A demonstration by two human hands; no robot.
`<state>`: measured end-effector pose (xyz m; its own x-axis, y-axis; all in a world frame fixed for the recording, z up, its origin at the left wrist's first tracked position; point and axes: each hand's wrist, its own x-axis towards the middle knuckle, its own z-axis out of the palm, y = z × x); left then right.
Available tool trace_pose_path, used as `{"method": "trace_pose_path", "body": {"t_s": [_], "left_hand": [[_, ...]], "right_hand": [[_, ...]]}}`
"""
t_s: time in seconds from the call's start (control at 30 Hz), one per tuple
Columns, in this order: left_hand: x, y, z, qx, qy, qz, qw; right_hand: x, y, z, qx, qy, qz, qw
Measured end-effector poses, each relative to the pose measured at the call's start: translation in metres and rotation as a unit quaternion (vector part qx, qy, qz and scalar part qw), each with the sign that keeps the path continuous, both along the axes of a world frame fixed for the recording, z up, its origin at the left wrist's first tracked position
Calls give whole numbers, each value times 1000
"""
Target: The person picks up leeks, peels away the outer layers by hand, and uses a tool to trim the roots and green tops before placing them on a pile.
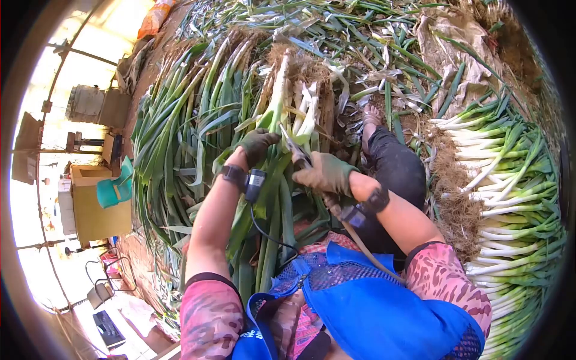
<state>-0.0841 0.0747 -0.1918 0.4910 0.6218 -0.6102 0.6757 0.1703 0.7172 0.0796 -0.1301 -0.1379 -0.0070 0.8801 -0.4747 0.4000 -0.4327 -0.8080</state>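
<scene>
My left hand (259, 146), in a dark glove, is closed around the green part of a leek (278, 96) whose white stem and roots point away from me. In my gloved right hand (327, 174) is an air blow gun (292, 145), its slim nozzle close to that leek, just right of my left hand. A hose (369, 255) runs from the gun back past my body. Other pale-stemmed leeks (309, 108) lie beside the held one, partly stripped. Leaves hide the exact grip of my left fingers.
Unpeeled leeks (171, 132) are heaped on the left. To the right lies a long row of white-stemmed leeks (498, 186), roots toward me. Leaf scraps (384, 48) cover the ground ahead, near a crumpled sack (459, 45). A teal chair (115, 183) stands far left.
</scene>
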Motion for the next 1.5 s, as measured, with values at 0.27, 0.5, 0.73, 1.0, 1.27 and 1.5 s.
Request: {"method": "trace_pose_path", "body": {"t_s": [0.27, 0.5, 0.73, 1.0, 1.27, 1.5], "left_hand": [[7, -18, 10, 75, 25, -22, 997], [9, -20, -45, 177, 4, -57, 983], [28, -51, -2, 194, 68, -155, 966], [34, -58, -16, 212, 87, -144, 963], [25, 2, 34, 156, 87, -178, 968], [-18, 68, -66, 279, 155, -75, 945]], "right_hand": [[-1, -7, 3, 20, 4, -55, 998], [28, 81, -36, 28, -92, -54, 994], [67, 121, -55, 67, -173, 4, 983], [83, 176, -76, 25, -220, 22, 975], [65, 151, -24, -81, -229, 27, 970], [31, 124, -30, -30, -186, 57, 980]]}}
